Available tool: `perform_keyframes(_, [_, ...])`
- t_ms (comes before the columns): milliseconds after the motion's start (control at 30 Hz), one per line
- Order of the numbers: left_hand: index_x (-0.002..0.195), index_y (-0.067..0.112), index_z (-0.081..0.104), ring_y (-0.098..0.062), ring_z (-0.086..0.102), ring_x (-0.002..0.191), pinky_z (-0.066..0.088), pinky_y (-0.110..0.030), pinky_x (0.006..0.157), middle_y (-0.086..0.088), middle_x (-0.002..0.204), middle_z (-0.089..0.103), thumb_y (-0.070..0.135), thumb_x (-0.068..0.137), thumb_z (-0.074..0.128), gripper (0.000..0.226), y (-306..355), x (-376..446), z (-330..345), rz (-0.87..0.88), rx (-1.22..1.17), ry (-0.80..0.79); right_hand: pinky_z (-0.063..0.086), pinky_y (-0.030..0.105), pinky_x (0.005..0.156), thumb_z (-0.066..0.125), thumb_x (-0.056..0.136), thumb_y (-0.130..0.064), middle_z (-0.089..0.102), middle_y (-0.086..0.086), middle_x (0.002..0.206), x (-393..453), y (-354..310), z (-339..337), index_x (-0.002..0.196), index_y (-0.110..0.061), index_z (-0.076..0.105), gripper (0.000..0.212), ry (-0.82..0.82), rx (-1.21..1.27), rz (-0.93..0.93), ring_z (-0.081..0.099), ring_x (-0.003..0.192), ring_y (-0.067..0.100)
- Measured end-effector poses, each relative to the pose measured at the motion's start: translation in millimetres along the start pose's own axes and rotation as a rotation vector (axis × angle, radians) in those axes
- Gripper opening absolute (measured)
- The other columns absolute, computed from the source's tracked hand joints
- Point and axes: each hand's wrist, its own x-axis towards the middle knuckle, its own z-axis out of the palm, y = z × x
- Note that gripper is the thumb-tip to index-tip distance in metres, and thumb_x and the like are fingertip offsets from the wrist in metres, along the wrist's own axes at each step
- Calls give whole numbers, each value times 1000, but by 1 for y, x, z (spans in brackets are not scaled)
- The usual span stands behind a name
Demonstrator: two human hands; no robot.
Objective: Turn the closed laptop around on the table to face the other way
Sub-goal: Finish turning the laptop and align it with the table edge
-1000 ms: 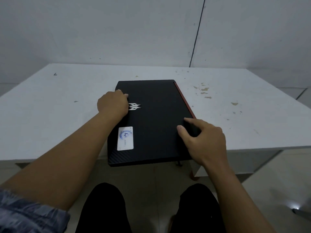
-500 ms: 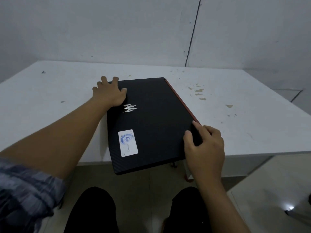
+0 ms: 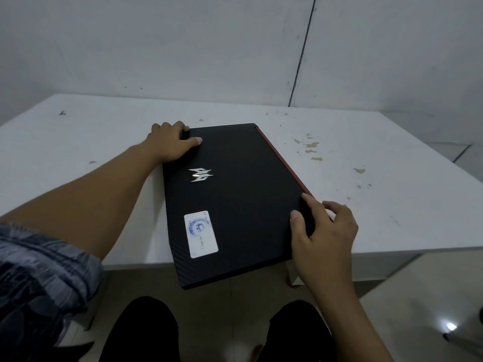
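Closed black textured laptop (image 3: 235, 202) lies skewed on white scuffed table (image 3: 392, 194), near corner overhanging the front edge. Left hand (image 3: 170, 142) grasps far-left corner; right hand (image 3: 321, 231) grips the red-trimmed side. Rotation judged barely begun; most of the half-turn remains.

- One closed black laptop (image 3: 235, 199).
- One white table (image 3: 392, 205) under it.
- Two bare hands: a left hand (image 3: 170, 143) and a right hand (image 3: 324, 236).
- One silver emblem (image 3: 200, 174) on the lid.
- One white sticker (image 3: 200, 233) on the lid.
- One patterned sleeve (image 3: 39, 278), on the left arm.
- Two dark-clothed knees (image 3: 138, 333).
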Motion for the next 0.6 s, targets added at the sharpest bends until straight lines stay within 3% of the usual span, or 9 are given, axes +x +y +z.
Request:
perform_keyframes(100, [146,24,49,-40,33,135,32,-46,105,-16,139,51,79,85,46,83,-5,-6,-3,6,-5,6,29,44,115,54,101,-36,33,4,152,14,3,-8,142,-28,58,42,-59,10,24,12,151,24])
perform_keyframes(200, [145,23,48,-39,35,132,34,-44,102,-18,133,50,82,83,44,86,-6,-17,-5,-16,3,33,29,49,118,53,101,-36,30,3,154,33,11,-13,141,-29,58,40,-100,18,14,12,152,25])
perform_keyframes(433, [133,24,54,-38,40,127,34,-47,100,-17,132,51,85,81,40,82,-3,-49,5,-126,38,182,26,42,116,50,103,-40,30,1,154,81,34,-22,141,-34,58,39,-212,-9,-92,21,147,23])
perform_keyframes(600, [133,25,53,-39,40,128,32,-49,101,-18,133,49,85,82,36,81,-1,-52,6,-169,104,164,23,43,120,48,103,-42,29,8,158,80,25,-22,147,-33,54,45,-204,10,2,18,149,25])
